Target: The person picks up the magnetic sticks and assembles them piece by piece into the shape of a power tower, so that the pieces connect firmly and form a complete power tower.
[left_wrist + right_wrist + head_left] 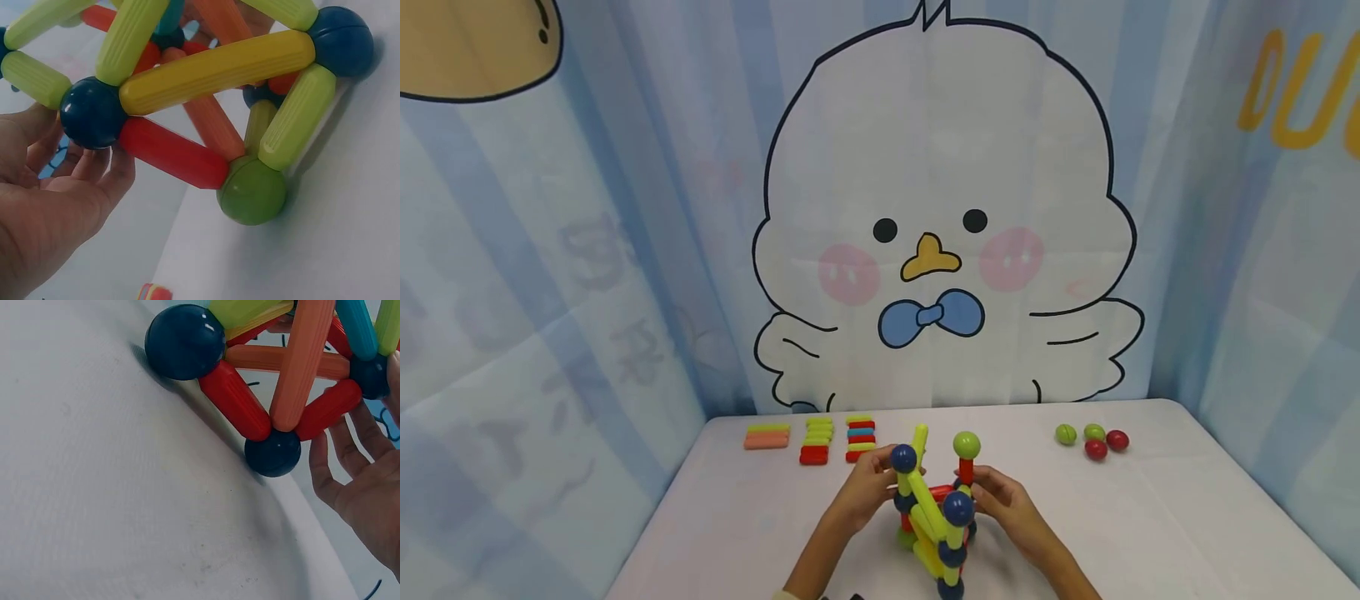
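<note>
In the head view a structure of magnetic rods and balls (928, 517) stands on the table between both hands. Its rods are yellow-green, yellow, red, orange and blue; most balls are dark blue. My left hand (867, 490) holds its left side. The left wrist view has the left hand (69, 206) with thumb and fingers about a dark blue ball (94, 114), above a green ball (251, 190) low on the frame. On the other side, my right hand (1011, 504) grips near the upright red rod topped by a green ball (967, 445). A dark blue ball (370, 376) sits between the right hand's (369, 481) thumb and fingers.
Loose rods lie in stacks at the back left: orange rods (767, 440), yellow-green and red rods (816, 442), and mixed-colour rods (861, 437). Green balls (1065, 434) and red balls (1096, 450) lie at the back right. A printed curtain (940, 167) hangs behind the table (1150, 517).
</note>
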A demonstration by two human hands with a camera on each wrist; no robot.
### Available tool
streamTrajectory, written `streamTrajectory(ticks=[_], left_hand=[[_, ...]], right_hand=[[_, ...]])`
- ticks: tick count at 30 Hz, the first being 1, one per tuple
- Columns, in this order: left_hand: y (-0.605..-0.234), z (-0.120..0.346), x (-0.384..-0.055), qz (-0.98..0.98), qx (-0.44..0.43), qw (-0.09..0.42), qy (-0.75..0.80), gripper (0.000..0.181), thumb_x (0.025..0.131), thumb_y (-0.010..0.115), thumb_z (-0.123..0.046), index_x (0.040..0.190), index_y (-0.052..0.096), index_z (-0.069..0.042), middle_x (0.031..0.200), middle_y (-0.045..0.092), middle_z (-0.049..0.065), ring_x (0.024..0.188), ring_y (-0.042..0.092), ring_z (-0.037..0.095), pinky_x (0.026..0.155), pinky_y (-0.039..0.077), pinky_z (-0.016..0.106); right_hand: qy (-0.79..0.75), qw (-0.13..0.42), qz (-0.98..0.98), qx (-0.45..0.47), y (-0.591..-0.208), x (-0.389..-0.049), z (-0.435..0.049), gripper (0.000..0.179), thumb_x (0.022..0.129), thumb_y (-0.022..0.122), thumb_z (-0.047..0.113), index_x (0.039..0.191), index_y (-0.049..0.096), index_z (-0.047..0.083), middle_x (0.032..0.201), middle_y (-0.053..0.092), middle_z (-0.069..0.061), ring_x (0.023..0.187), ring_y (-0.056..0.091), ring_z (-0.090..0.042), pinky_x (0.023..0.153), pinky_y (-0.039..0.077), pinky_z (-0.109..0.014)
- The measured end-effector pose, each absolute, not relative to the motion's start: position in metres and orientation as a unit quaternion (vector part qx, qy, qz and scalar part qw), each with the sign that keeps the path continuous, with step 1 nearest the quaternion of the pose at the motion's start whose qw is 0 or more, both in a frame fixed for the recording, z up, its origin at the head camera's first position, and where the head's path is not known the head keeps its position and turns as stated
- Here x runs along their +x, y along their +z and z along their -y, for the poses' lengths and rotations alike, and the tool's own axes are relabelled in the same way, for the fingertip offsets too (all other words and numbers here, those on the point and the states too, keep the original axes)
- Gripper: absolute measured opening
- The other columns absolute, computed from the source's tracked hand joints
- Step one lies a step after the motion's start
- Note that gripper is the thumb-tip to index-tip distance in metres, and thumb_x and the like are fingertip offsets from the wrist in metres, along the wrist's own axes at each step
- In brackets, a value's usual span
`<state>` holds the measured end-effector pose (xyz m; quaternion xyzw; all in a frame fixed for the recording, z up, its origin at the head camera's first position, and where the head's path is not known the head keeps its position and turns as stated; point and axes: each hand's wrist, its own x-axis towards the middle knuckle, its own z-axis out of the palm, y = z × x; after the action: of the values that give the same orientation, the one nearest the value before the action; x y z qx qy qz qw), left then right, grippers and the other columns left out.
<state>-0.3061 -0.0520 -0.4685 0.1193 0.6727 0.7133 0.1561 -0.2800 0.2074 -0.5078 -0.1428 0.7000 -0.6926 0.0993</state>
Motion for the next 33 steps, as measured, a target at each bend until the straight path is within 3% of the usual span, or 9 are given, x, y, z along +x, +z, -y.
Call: streamTrajectory(ticks=[7, 11, 17, 24, 33], left_hand=[[-0.47, 0.054, -0.306, -0.675, 0.128, 0.167, 0.707, 0.036, 0.096, 0.062, -0.028, 0.123, 0.066, -0.005, 0.111, 0.072, 0.011, 0.109, 0.066, 0.021, 0.101, 0.049, 0.048], [-0.469, 0.054, -0.306, -0.677, 0.137, 0.175, 0.702, 0.035, 0.098, 0.059, -0.029, 0.12, 0.067, -0.003, 0.11, 0.073, 0.012, 0.11, 0.065, 0.021, 0.102, 0.049, 0.046], [-0.469, 0.052, -0.307, -0.674, 0.126, 0.183, 0.704, 0.029, 0.097, 0.061, -0.024, 0.113, 0.07, -0.002, 0.109, 0.073, 0.012, 0.109, 0.066, 0.022, 0.102, 0.048, 0.046], [-0.471, 0.053, -0.311, -0.676, 0.148, 0.204, 0.693, 0.03, 0.098, 0.06, -0.021, 0.118, 0.068, 0.0, 0.112, 0.072, 0.014, 0.109, 0.066, 0.023, 0.103, 0.048, 0.047], [-0.473, 0.054, -0.315, -0.664, 0.14, 0.241, 0.694, 0.029, 0.096, 0.062, -0.02, 0.11, 0.07, 0.005, 0.105, 0.072, 0.007, 0.1, 0.066, 0.018, 0.098, 0.052, 0.043]], right_hand=[[-0.675, 0.081, -0.722, -0.126, -0.505, -0.28, -0.204, 0.043, 0.103, 0.05, 0.026, 0.135, 0.05, -0.002, 0.134, 0.059, -0.019, 0.105, 0.064, -0.006, 0.091, 0.054, -0.025], [-0.672, 0.058, -0.727, -0.128, -0.502, -0.278, -0.201, 0.041, 0.103, 0.05, 0.025, 0.133, 0.051, -0.002, 0.132, 0.059, -0.022, 0.105, 0.064, -0.004, 0.091, 0.053, -0.024], [-0.669, 0.025, -0.733, -0.122, -0.496, -0.276, -0.194, 0.039, 0.101, 0.054, 0.027, 0.128, 0.057, -0.001, 0.126, 0.065, -0.019, 0.105, 0.065, -0.005, 0.093, 0.053, -0.026], [-0.675, 0.017, -0.731, -0.102, -0.496, -0.276, -0.191, 0.038, 0.1, 0.056, 0.026, 0.126, 0.058, -0.002, 0.124, 0.066, -0.018, 0.103, 0.065, -0.004, 0.092, 0.053, -0.025], [-0.676, 0.017, -0.73, -0.095, -0.498, -0.276, -0.189, 0.038, 0.101, 0.054, 0.027, 0.125, 0.058, -0.002, 0.124, 0.066, -0.018, 0.102, 0.065, -0.006, 0.092, 0.053, -0.023]])
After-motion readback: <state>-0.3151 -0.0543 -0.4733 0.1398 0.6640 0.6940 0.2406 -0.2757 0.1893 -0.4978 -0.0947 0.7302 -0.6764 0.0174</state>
